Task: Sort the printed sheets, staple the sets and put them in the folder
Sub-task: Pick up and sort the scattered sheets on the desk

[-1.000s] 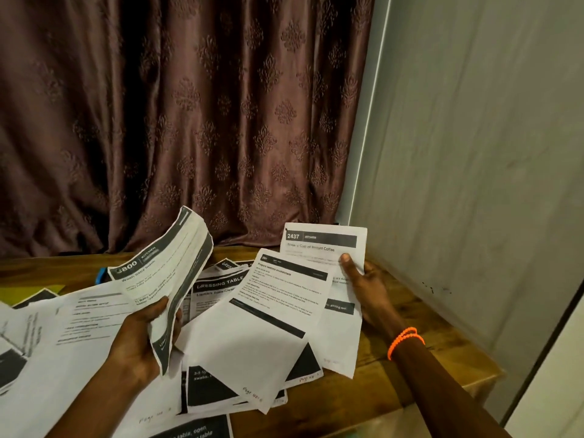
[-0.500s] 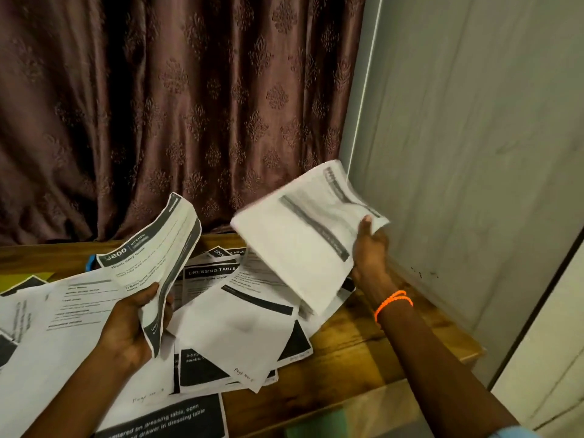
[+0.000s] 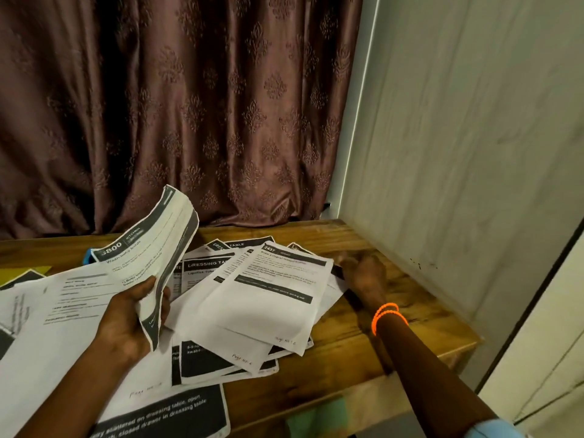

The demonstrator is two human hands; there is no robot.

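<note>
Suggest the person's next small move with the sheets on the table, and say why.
Probably pick another loose sheet with the right hand, which rests empty beside sheet 2437 lying on top of the pile. The left hand holds a curled set headed 3800, so sorting seems unfinished.

We see a wooden table (image 3: 363, 352) with overlapping printed sheets (image 3: 262, 308) spread on it, a yellow item (image 3: 23, 272) at far left.

Sheet headed 2437 (image 3: 278, 289): formerly lifted in right hand (image 3: 363, 276), now lying atop the spread pile. Right hand: released, lowered to the wooden table (image 3: 410, 314) beside it.
</note>
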